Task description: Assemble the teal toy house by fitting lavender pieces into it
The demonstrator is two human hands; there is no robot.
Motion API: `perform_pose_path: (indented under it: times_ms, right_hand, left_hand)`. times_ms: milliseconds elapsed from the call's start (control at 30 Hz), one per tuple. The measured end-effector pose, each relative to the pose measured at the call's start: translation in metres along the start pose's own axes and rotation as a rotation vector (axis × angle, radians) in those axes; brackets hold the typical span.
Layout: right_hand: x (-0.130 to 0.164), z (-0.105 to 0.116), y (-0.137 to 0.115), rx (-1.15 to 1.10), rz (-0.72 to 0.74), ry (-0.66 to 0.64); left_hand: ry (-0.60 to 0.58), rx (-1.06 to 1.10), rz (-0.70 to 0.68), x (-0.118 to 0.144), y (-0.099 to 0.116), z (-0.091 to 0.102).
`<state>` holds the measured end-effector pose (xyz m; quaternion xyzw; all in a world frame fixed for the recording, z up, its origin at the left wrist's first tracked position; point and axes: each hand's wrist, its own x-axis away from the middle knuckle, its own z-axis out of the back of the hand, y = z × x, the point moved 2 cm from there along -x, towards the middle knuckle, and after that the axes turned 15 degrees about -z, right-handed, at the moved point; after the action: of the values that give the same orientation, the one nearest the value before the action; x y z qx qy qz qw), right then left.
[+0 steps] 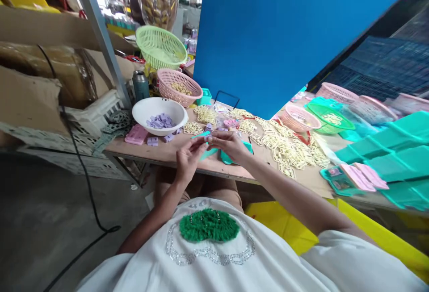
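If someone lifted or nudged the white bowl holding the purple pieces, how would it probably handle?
The round white plastic bowl looks rigid and probably light: thin rim, only a shallow heap of small purple plastic pieces inside. Its wide, low shape suggests it would slide on the wooden tabletop rather than tip. The loose pieces would likely shift if it is tilted.

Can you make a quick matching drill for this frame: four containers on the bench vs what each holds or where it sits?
Column 1
1. white bowl
2. pink basket
3. light green basket
4. steel flask

Column 2
A. tilted, farthest back, above the other baskets
B. purple pieces inside
C. upright, left of the pink basket
D. yellowish pieces inside

Pairs: 1-B, 2-D, 3-A, 4-C
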<state>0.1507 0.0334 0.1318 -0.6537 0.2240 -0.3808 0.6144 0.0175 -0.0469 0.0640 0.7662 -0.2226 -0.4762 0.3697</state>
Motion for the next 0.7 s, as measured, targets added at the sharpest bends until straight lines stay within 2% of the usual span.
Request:
perform_pose_path:
  times_ms: [100, 200, 300, 467, 533, 567, 633, 700]
  right_hand:
    - [0.011, -0.009, 0.009, 0.05, 0.127, 0.025]
    - [0.015, -0.008, 0.012, 0.209, 0.231, 0.112]
    - [0.015, -0.002, 0.006, 0.423, 0.321, 0.125]
    - [0.007, 0.006, -0.016, 0.985, 0.529, 0.015]
    - [-0.004, 0.011, -0.021, 1.069, 0.484, -0.03]
    - [-0.012, 0.015, -0.022, 1.055, 0.419, -0.049]
    - [-0.031, 0.023, -0.02, 0.931, 0.201, -0.095]
    - [-0.05, 0.031, -0.013, 0.724, -0.084, -0.155]
  left_hand:
    - [0.078, 0.156, 0.128, -0.003, 0.008, -0.004]
    - [0.033, 0.054, 0.131, -0.009, 0.008, 0.002]
    - [-0.136, -0.134, 0.038, -0.018, 0.009, 0.011]
    - [-0.506, -0.495, -0.305, -0.037, 0.016, 0.019]
    - [-0.559, -0.542, -0.353, -0.041, 0.01, 0.02]
    - [-0.542, -0.553, -0.356, -0.041, 0.004, 0.02]
    - [-0.446, -0.581, -0.33, -0.036, -0.011, 0.021]
    - [-0.348, -0.616, -0.255, -0.026, -0.031, 0.021]
